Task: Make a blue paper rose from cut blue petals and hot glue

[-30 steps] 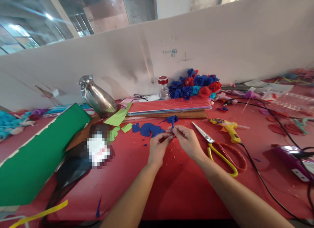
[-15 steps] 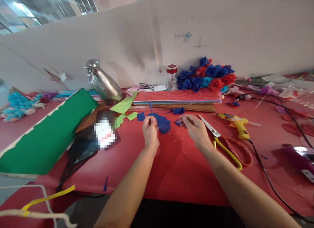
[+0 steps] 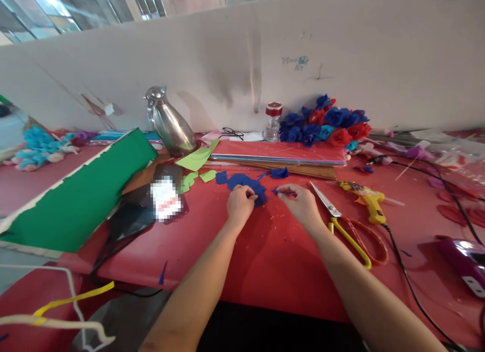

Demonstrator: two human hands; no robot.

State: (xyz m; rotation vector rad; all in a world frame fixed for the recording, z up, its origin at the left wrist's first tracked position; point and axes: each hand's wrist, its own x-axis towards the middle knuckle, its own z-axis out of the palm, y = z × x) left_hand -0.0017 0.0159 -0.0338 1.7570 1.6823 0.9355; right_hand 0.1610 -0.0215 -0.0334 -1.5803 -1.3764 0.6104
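My left hand (image 3: 241, 204) is closed in a pinch in the middle of the table, in front of the blue paper petals (image 3: 242, 180). A bit of blue shows at its fingertips, and the rest of the blue paper strip there is hidden by the fingers. To its right, my right hand (image 3: 299, 200) pinches a small blue paper piece (image 3: 275, 191) between thumb and fingers. The two hands are apart. Behind them lies a folded blue paper piece (image 3: 279, 173). Large scissors (image 3: 343, 225) with yellow and red handles lie just right of my right hand.
A yellow glue gun (image 3: 369, 200) with a black cord lies at the right. Behind are a steel jug (image 3: 172, 127), a glass jar (image 3: 273, 123) with a red lid, paper flowers (image 3: 329, 120) and stacked sheets (image 3: 273, 154). Left are green paper scraps (image 3: 199, 157) and a green board (image 3: 87, 190).
My left hand has turned, and the blue strip that stood upright from its fingers no longer shows upright. My right hand stays pinched on the small piece. The camera view has shifted slightly.
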